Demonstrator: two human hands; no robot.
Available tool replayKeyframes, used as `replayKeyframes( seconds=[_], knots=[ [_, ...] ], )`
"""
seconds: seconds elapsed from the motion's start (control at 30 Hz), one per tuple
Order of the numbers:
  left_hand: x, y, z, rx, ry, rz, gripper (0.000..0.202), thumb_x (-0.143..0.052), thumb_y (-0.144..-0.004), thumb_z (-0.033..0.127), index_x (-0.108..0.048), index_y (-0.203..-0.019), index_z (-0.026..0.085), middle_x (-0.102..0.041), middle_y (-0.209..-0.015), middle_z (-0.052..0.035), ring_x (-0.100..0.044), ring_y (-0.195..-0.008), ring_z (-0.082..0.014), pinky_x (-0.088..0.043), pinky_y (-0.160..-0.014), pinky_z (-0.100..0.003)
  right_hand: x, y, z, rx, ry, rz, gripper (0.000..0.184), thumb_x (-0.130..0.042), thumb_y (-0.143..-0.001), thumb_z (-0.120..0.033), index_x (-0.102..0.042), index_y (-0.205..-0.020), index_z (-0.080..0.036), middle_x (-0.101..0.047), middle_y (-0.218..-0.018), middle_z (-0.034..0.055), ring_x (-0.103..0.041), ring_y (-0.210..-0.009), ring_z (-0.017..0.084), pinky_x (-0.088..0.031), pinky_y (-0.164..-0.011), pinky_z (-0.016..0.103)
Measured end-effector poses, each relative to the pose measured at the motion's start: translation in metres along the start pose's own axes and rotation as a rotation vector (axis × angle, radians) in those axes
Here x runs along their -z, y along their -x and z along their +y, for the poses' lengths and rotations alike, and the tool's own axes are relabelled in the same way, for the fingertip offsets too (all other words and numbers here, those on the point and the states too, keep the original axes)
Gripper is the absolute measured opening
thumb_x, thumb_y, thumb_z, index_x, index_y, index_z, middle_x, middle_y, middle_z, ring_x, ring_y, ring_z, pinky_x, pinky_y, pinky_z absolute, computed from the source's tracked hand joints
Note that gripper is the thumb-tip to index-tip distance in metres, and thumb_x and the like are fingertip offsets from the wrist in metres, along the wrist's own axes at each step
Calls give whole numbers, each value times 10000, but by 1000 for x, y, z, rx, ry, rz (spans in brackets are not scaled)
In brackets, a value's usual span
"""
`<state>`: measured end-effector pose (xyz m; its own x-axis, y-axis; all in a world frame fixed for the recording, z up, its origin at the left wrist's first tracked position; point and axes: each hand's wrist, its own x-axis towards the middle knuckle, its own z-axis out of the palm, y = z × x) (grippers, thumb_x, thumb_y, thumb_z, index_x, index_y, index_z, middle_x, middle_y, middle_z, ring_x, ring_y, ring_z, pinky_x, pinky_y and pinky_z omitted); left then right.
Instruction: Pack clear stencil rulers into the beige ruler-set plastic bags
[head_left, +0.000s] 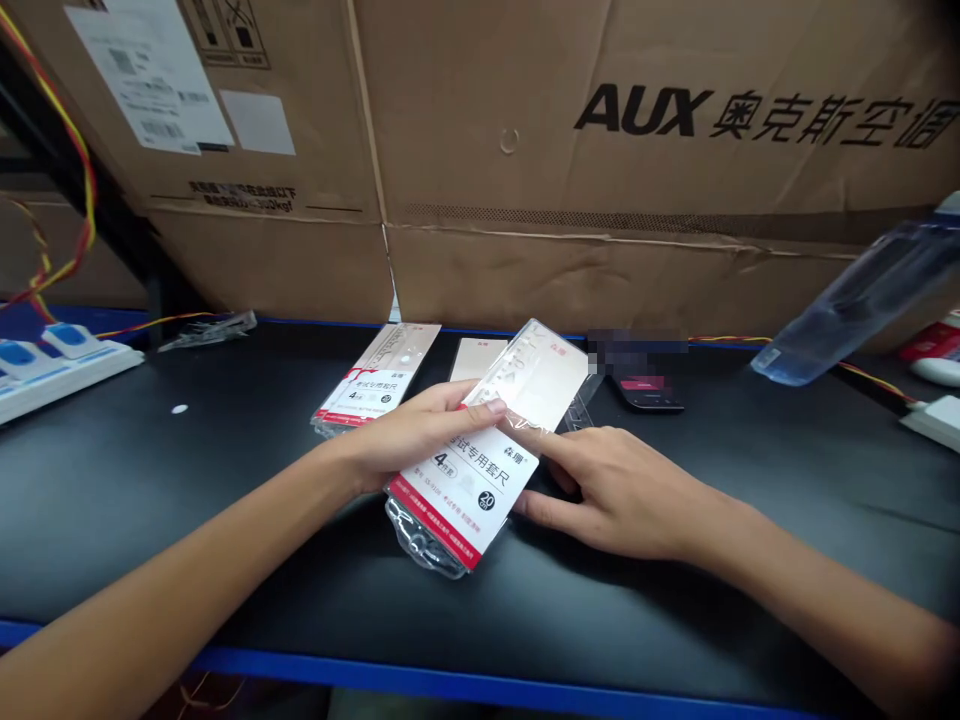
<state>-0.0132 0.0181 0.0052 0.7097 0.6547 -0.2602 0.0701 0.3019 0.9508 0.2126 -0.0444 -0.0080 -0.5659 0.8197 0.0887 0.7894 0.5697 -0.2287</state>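
Ruler pack [480,470]: clear sleeve with a red-and-white card, up between both hands, just right of the spare pack [375,380] and nearer the person.
Long axis: runs on a diagonal; the red-edged end points back toward the person and the clear end slants off to the right, past the spare pack.
Left hand [409,435]: reaches in from the spare pack's side, fingers laid flat across the top face and clamped on; thumb hidden underneath.
Right hand [622,490]: right of the ruler pack, fingers loose and spread, index tip against its right edge, gripping nothing.
Nearer hand: the left is on it, the right only touches.
Phone [651,393]: flat on the table [187,450], well right of the spare pack.
Bottle [855,305]: farther right again, tilted.
Power strip [60,365]: far left of the spare pack.
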Motion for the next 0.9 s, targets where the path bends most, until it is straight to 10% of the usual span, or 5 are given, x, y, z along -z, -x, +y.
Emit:
replayKeyframes(
  seconds=[0.63, 0.9],
  knots=[
    [8, 6, 3, -163, -74, -90, 372, -760, -840, 291, -627, -1179, 209, -731, -930, -34, -709, -760, -140, -577, -662, -210, -4, -2, 0, 34, -89, 73, 693, -506, -996, -320, -166, -1600, -310, -723, -887, 26, -661, -689, 188, -494, -661, 285],
    [16, 5, 8, -189, -41, 72, 413, -782, -809, 326, -632, -1171, 196, -761, -1003, -81, -740, -803, -208, -603, -695, -290, -8, -1, 7, 12, -210, 371, 717, -567, -957, -272, -225, -1587, -300, -754, -991, 30, -608, -540, 122, -519, -543, 252]
  ],
)
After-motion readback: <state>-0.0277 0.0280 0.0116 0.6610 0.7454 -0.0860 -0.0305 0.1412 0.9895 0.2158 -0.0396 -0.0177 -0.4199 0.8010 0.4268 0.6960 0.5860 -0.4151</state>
